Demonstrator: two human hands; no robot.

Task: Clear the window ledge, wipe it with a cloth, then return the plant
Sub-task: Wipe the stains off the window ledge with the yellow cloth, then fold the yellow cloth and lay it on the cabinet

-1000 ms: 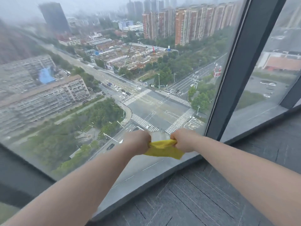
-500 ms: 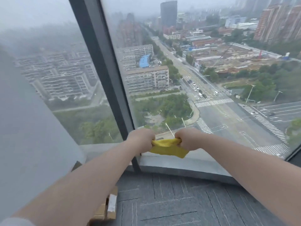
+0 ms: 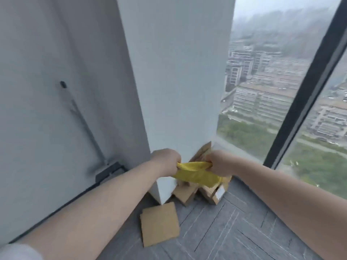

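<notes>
A yellow cloth (image 3: pixel 197 174) is stretched between both fists at chest height in front of a white pillar. My left hand (image 3: pixel 166 160) grips its left end and my right hand (image 3: pixel 219 162) grips its right end, and the loose part sags below. The window ledge (image 3: pixel 242 151) shows only as a pale strip at the foot of the glass, to the right of the pillar. No plant is in view.
A white pillar (image 3: pixel 178 81) stands straight ahead with several cardboard boxes (image 3: pixel 212 192) piled at its base. A flat cardboard piece (image 3: pixel 159 223) lies on the grey floor tiles. A dark window mullion (image 3: pixel 308 85) crosses the glass on the right. A long-handled tool (image 3: pixel 84 126) leans on the left wall.
My view has swung left, from the window glass and ledge to the pillar and wall corner. Both hands keep the same grip on the cloth.
</notes>
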